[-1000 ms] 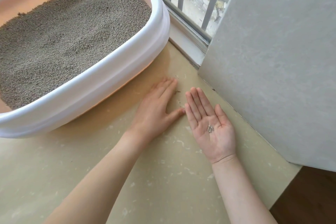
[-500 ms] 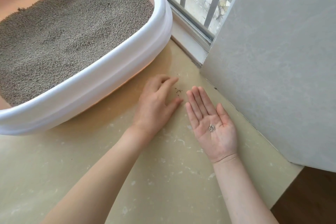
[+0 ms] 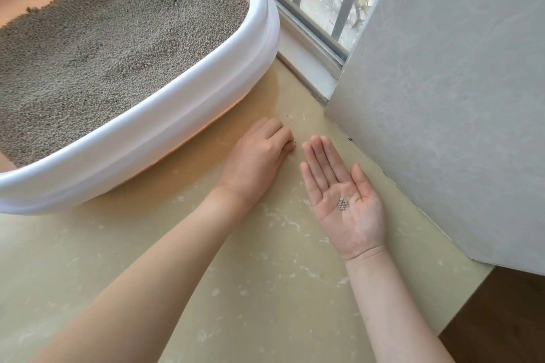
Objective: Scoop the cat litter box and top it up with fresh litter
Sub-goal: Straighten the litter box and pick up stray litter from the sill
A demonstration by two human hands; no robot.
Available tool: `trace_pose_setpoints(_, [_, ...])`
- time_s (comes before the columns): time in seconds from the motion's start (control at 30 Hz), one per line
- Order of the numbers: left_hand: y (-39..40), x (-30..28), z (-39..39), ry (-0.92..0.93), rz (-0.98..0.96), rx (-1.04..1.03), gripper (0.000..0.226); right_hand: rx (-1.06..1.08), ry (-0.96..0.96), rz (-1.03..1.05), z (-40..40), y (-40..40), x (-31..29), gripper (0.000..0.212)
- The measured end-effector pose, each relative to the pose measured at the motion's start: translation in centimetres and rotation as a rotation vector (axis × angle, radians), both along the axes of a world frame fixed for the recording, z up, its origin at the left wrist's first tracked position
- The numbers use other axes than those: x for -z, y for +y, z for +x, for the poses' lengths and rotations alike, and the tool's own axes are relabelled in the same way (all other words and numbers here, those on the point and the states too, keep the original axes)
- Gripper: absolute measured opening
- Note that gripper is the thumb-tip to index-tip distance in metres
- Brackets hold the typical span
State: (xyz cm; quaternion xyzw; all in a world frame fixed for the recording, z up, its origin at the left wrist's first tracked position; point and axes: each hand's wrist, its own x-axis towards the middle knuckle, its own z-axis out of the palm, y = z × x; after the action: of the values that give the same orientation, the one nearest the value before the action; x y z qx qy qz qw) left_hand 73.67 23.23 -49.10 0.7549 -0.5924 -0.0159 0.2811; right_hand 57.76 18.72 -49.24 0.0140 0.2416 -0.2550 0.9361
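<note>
Beige floor runs up to a barred window at its far edge and a grey wall along its right edge. Toward the far left corner sits the white box, its bed of litter filled and fairly level.

Scooping and topping up look finished; the step in hand seems to be gathering strays off the floor. Just beside the box's near rim, the left hand rests knuckles up on the floor with fingers curled under. Whether it pinches any grains I cannot tell, since the fingertips are hidden. Near it, the right hand lies palm up on the floor, fingers straight and together, cradling a few grains.

A few dark specks show beyond the left knuckles, possibly more strays. Next, the left hand would need to drop its catch into the flat palm, and that palm must stay level on its way over the box rim.
</note>
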Motion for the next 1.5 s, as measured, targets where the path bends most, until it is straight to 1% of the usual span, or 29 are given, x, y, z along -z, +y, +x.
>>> trace_pose_setpoints(0.07, [0.0,-0.3,-0.1,-0.026,0.084,0.036,0.014,-0.001,-0.002,0.009,0.0,0.0,0.0,0.058])
trace_pose_setpoints(0.13, [-0.1,-0.3,-0.3,-0.045,0.171,0.043,0.022,-0.001,0.000,0.009,0.0,0.0,0.0,0.058])
trace_pose_setpoints(0.2, [-0.3,-0.7,-0.6,-0.091,0.201,0.058,0.030,0.006,0.007,0.010,-0.1,-0.1,0.0,0.058])
trace_pose_setpoints(0.23, [-0.3,-1.2,-0.6,-0.082,0.203,0.050,0.031,0.006,0.006,0.018,0.0,0.0,0.0,0.058])
trace_pose_setpoints(0.27, [-0.4,-1.6,-0.6,-0.062,0.203,0.025,0.028,0.007,0.005,0.023,0.0,0.0,0.0,0.058])
trace_pose_setpoints(0.33, [-0.1,-2.9,-1.3,0.035,0.162,-0.039,0.018,0.010,-0.003,0.021,0.1,0.0,0.0,0.058])
trace_pose_setpoints(0.4, [0.7,-4.9,-3.3,0.128,0.086,-0.083,0.018,0.004,0.012,-0.006,-0.1,0.0,0.2,0.058])
trace_pose_setpoints(0.43, [1.0,-5.7,-4.6,0.164,0.060,-0.059,0.018,-0.003,0.033,-0.050,-0.2,0.1,0.3,0.058])
trace_pose_setpoints(0.47, [1.4,-5.8,-6.0,0.126,0.042,-0.002,0.018,-0.010,0.061,-0.100,-0.3,0.2,0.2,0.058])
trace_pose_setpoints(0.5, [1.5,-5.7,-7.1,0.032,0.036,0.066,0.017,-0.019,0.074,-0.114,-0.3,0.3,0.1,0.058])
trace_pose_setpoints(0.57, [1.4,-4.7,-8.3,-0.128,0.022,0.136,0.023,-0.022,0.045,-0.049,-0.3,0.5,-0.3,0.058])
trace_pose_setpoints(0.63, [1.5,-4.0,-8.4,-0.190,0.009,0.143,0.029,-0.019,-0.001,0.005,-0.3,0.5,-0.5,0.060])
trace_pose_setpoints(0.67, [1.7,-3.8,-8.3,-0.196,0.012,0.137,0.026,-0.021,-0.009,0.010,-0.3,0.5,-0.5,0.061])
trace_pose_setpoints(0.73, [2.2,-3.8,-7.8,-0.131,0.004,0.124,0.016,-0.022,-0.026,0.020,-0.3,0.4,-0.3,0.059])
trace_pose_setpoints(0.83, [2.8,-4.2,-6.8,0.132,-0.118,0.067,0.010,-0.015,-0.033,0.051,-0.1,0.2,-0.1,0.054])
trace_pose_setpoints(0.9, [3.1,-4.2,-5.4,0.238,-0.187,-0.061,0.010,-0.009,-0.032,0.045,0.0,0.0,-0.1,0.052])
trace_pose_setpoints(0.97, [3.3,-3.0,-3.5,0.264,-0.144,-0.208,0.012,-0.007,-0.031,0.040,0.1,-0.1,0.0,0.053])
trace_pose_setpoints(1.03, [3.5,-1.4,-1.9,0.230,0.003,-0.278,0.023,-0.005,-0.021,0.031,0.0,-0.1,0.0,0.054])
trace_pose_setpoints(1.1, [3.3,-0.2,-1.0,0.169,0.099,-0.277,0.033,-0.009,-0.009,0.022,0.0,-0.1,0.0,0.053])
trace_pose_setpoints(1.37, [1.2,-0.5,-0.3,0.059,0.056,-0.158,0.017,-0.012,0.004,-0.002,0.1,-0.1,-0.1,0.052])
trace_pose_setpoints(1.5, [0.6,-0.7,0.0,0.013,0.086,-0.093,0.014,-0.014,0.009,-0.002,0.1,-0.1,-0.1,0.053])
